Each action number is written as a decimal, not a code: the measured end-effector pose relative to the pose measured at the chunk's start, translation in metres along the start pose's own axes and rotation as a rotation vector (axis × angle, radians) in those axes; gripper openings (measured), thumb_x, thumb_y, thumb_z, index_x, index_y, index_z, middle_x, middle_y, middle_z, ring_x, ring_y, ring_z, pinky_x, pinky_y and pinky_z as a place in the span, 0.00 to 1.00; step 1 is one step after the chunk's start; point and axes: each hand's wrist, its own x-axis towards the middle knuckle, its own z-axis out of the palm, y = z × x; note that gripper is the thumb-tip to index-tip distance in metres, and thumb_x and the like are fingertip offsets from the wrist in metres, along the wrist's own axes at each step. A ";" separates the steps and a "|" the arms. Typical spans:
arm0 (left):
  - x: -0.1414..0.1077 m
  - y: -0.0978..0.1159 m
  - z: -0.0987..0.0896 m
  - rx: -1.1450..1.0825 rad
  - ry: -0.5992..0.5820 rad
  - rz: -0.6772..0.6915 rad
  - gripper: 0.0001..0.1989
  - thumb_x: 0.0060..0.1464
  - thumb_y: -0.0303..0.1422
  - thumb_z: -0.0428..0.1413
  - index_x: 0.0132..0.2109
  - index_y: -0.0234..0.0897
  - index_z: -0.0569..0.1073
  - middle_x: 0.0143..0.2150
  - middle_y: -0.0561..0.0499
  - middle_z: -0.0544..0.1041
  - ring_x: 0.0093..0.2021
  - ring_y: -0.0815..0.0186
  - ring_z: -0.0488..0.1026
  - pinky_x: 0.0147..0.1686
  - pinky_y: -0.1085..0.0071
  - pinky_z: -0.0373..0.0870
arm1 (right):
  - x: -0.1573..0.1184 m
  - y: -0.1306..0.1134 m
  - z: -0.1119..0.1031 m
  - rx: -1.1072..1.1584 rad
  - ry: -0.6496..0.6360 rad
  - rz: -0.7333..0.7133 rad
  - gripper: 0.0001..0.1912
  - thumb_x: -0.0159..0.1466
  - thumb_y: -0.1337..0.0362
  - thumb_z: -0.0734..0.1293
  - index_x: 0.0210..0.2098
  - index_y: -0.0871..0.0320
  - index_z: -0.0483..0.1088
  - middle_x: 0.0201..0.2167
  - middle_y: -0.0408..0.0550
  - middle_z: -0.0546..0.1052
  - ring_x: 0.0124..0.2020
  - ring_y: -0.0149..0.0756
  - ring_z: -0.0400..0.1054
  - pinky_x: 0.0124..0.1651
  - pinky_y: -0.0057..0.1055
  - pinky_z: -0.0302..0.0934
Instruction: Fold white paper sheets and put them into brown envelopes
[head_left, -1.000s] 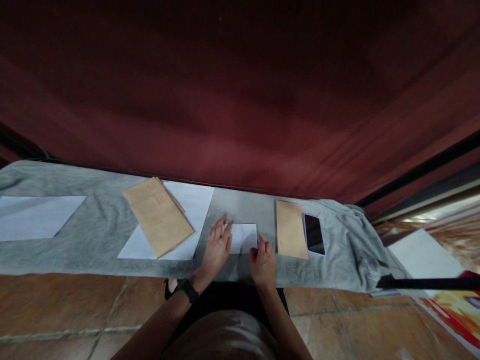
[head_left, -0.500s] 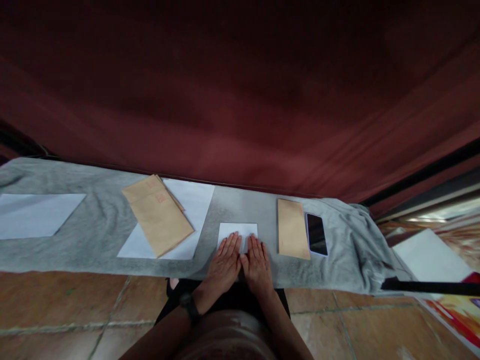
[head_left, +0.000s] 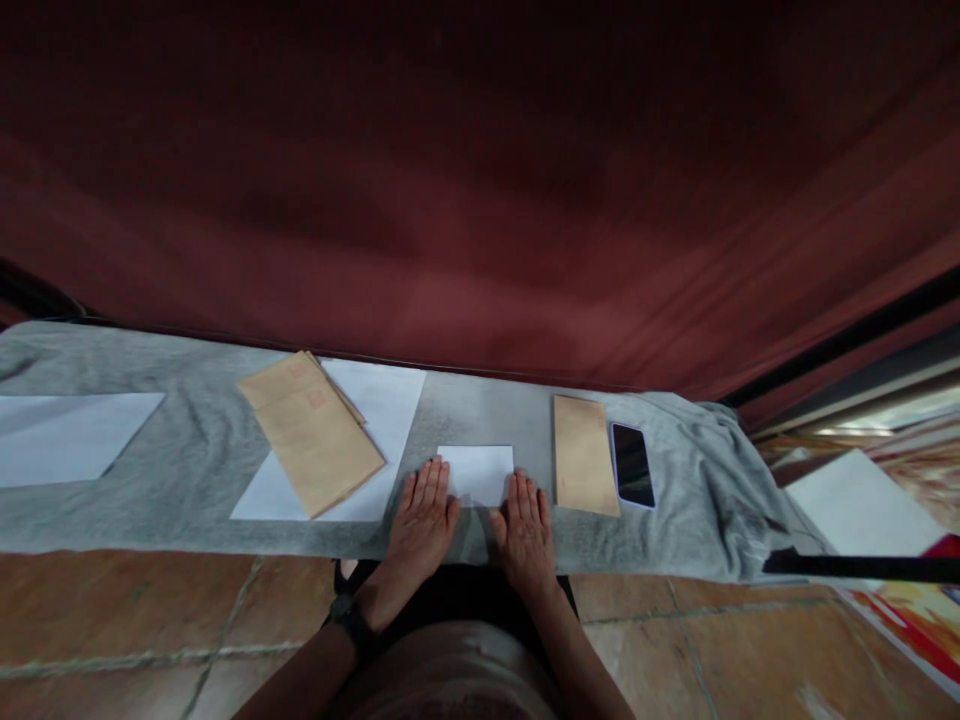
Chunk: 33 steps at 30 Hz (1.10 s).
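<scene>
Palms down, fingers extended and gripping nothing, the person's left hand [head_left: 423, 515] rests at eight o'clock of the small white paper [head_left: 478, 474], the right hand [head_left: 526, 530] between four and five. Stacked brown envelopes [head_left: 319, 440] lie toward nine, a separate envelope [head_left: 585, 455] toward three; any contents are hidden.

1. The long table [head_left: 187, 515] is draped in grey cloth [head_left: 487, 410], rumpled at the right end.
2. Far left lies a white paper sheet [head_left: 71, 435].
3. Next, a second white sheet [head_left: 386, 400], partly under slanted brown envelopes [head_left: 322, 440].
4. Mid-table, a small white paper [head_left: 480, 472].
5. Rightward, a lone brown envelope [head_left: 584, 455], a smartphone [head_left: 634, 465] just beside it.
</scene>
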 end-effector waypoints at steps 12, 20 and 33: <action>0.055 0.071 0.013 -0.235 -0.223 0.385 0.27 0.72 0.39 0.36 0.71 0.34 0.58 0.72 0.42 0.62 0.73 0.62 0.55 0.71 0.57 0.53 | -0.004 -0.001 0.002 -0.118 0.060 -0.130 0.30 0.68 0.66 0.62 0.68 0.71 0.60 0.67 0.68 0.64 0.70 0.56 0.55 0.69 0.55 0.49; 0.057 0.056 0.022 -0.133 -0.175 0.309 0.32 0.71 0.47 0.38 0.72 0.31 0.55 0.73 0.41 0.58 0.74 0.60 0.51 0.72 0.55 0.49 | -0.003 0.000 0.003 -0.106 0.040 -0.088 0.28 0.71 0.69 0.55 0.69 0.68 0.58 0.69 0.63 0.62 0.72 0.50 0.51 0.71 0.52 0.48; 0.036 0.012 0.018 0.052 -0.040 0.193 0.30 0.69 0.38 0.42 0.72 0.27 0.55 0.73 0.38 0.57 0.74 0.57 0.51 0.72 0.53 0.47 | 0.002 -0.001 0.003 -0.010 0.017 0.023 0.28 0.76 0.59 0.53 0.69 0.69 0.57 0.69 0.64 0.61 0.71 0.47 0.53 0.71 0.50 0.48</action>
